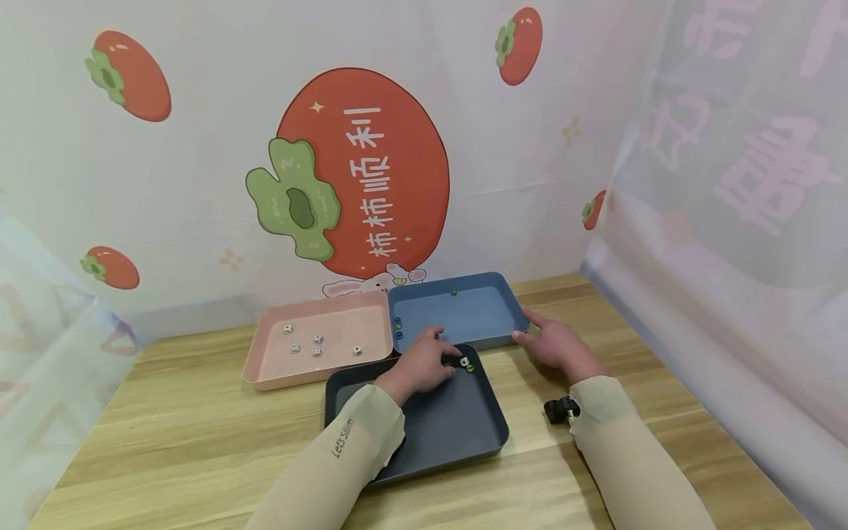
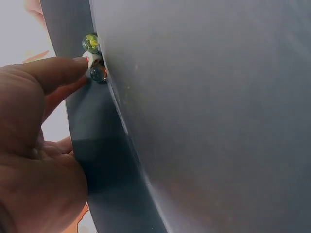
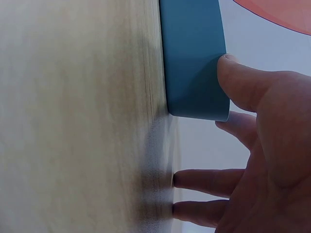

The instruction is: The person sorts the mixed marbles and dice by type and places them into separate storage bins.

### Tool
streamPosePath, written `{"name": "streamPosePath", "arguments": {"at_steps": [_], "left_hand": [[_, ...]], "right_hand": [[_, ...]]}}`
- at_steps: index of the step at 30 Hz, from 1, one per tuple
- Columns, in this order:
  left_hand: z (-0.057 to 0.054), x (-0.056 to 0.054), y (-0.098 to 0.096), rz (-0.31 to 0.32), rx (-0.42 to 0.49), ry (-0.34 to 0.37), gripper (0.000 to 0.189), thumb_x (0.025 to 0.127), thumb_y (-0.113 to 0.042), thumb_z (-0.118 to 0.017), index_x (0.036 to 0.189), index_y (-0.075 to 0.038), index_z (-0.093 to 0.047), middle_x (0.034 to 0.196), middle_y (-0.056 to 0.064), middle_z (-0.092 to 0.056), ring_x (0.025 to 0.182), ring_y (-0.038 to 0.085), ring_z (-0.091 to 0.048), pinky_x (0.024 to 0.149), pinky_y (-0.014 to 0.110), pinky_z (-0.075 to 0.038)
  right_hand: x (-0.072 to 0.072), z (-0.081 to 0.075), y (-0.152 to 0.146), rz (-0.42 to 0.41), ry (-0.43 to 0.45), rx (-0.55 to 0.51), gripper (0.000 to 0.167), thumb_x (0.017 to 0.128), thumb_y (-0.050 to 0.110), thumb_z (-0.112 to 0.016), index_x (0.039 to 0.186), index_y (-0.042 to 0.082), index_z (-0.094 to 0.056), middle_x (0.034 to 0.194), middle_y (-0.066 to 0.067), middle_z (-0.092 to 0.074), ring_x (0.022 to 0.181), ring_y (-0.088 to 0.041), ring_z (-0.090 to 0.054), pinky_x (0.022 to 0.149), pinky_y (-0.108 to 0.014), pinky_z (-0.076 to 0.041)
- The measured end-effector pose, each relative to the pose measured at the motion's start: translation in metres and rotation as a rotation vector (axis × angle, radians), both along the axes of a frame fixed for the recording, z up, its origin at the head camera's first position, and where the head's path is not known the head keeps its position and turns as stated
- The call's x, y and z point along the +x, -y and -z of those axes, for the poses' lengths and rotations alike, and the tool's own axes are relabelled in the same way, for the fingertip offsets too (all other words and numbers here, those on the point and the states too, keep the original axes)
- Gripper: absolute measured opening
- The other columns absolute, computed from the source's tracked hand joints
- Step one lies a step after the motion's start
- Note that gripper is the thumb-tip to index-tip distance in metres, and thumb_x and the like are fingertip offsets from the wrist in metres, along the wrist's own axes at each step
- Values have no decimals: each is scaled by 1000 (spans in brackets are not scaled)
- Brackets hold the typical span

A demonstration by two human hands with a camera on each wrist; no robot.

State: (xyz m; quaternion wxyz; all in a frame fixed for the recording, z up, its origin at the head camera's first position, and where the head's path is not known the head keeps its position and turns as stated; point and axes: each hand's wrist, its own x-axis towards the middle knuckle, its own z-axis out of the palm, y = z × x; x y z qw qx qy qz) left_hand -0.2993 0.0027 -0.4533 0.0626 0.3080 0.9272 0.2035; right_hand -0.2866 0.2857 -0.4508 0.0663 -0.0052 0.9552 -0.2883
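My left hand (image 1: 424,362) reaches over the dark grey tray (image 1: 457,423) toward its far right corner. There a white die (image 1: 464,361) lies beside a yellow-green marble (image 1: 470,369). In the left wrist view a fingertip overlaps the die (image 2: 88,57), between the yellow-green marble (image 2: 91,42) and a darker glassy marble (image 2: 98,73). My right hand (image 1: 553,342) rests at the front right corner of the blue tray (image 1: 457,313). Its thumb touches the tray's wall (image 3: 194,68) near the rim, the index finger lies round the corner, and the other fingers extend straight down to the table.
A pink tray (image 1: 255,353) with several white dice (image 1: 318,339) stands at the left, beside the blue tray. Several marbles (image 1: 399,325) lie along the blue tray's left side and one marble (image 1: 453,293) at its back. A printed cloth (image 1: 503,184) hangs behind the wooden table (image 1: 199,434).
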Motion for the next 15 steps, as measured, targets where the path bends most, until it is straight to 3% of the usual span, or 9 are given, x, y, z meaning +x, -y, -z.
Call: {"name": "streamPosePath", "arguments": {"at_steps": [5, 15], "left_hand": [[2, -1, -2, 11, -95, -28, 28, 94, -21, -71, 122, -17, -73, 155, 16, -36, 144, 29, -29, 113, 43, -30], [2, 0, -1, 59, -137, -69, 16, 94, -21, -72, 109, -21, -78, 153, 15, -38, 144, 29, -29, 111, 43, -32]], "right_hand": [[-2, 1, 0, -3, -3, 0, 74, 102, 49, -50, 160, 14, -20, 153, -25, -35, 136, -49, -34, 105, -64, -30], [-4, 5, -2, -12, -33, 16, 73, 102, 48, -50, 160, 14, -21, 150, -25, -40, 134, -49, -38, 105, -64, -31]]}}
